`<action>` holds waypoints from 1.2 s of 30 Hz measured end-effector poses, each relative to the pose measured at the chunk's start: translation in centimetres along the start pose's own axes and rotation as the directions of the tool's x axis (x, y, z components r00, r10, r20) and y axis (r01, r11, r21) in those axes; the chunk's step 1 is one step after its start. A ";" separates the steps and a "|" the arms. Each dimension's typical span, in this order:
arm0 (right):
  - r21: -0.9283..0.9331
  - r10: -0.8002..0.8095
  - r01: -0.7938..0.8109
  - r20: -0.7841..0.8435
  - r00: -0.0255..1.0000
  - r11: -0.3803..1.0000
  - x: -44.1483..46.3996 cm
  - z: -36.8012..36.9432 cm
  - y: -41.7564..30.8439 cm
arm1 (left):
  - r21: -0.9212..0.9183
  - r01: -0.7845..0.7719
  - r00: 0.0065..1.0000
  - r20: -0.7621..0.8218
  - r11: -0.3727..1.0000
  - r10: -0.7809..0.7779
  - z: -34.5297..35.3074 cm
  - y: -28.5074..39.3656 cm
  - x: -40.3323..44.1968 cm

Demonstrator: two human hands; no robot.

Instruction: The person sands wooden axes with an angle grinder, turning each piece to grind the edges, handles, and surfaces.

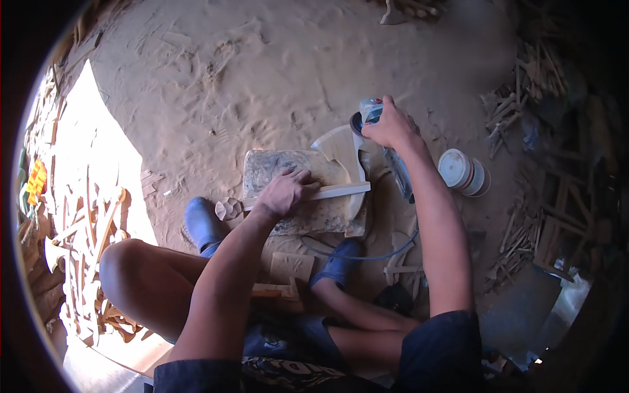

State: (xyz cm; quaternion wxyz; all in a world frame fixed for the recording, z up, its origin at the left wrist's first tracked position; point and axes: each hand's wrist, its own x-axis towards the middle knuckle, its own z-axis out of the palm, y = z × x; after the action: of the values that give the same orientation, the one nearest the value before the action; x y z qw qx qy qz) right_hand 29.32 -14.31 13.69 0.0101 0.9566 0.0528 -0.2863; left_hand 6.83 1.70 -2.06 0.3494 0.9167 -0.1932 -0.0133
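Note:
A pale wooden axe [344, 147] lies across a worn, stained block [265, 167]. Its broad curved blade points away from me, and a faceted knob [228, 208] ends the handle on the left. My left hand [286, 192] is wrapped round the handle, pressing it on the block. In my right hand [395, 126] is an angle grinder [371, 111], gripped from above. The grinder's dark disc [356, 124] is at the upper right edge of the axe blade; whether it touches the wood I cannot tell. The grinder's lower body [398, 173] shows beneath my right forearm.
A blue cable [377, 257] curves over the ground near my blue shoe [344, 257]. A white bucket [453, 169] stands right of my forearm. Piled wooden pieces [85, 242] lie left, with more wood scraps [521, 242] right. Sandy ground [262, 78] stretches ahead.

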 end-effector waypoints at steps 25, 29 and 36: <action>0.920 0.325 0.335 -0.386 0.863 0.203 -31.0 1.5 16.4 | 0.177 -0.099 0.965 0.258 0.979 0.051 -2.2 2.3 0.0; 0.877 0.297 0.215 -0.087 0.951 -0.431 -34.3 5.3 18.0 | 0.362 -0.321 0.944 0.047 0.875 0.327 3.2 -5.2 -0.9; 0.733 0.235 0.247 -0.121 0.964 -0.634 -33.8 7.8 19.0 | 0.295 -0.002 0.997 0.078 0.956 -0.021 -5.5 0.1 -6.6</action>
State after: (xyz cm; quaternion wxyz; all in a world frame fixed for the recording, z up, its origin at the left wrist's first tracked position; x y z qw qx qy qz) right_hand -0.96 -36.77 25.51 -0.8697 0.4356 -0.2291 -0.0364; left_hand 1.53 7.56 1.39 0.2009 0.9582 -0.2024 -0.0228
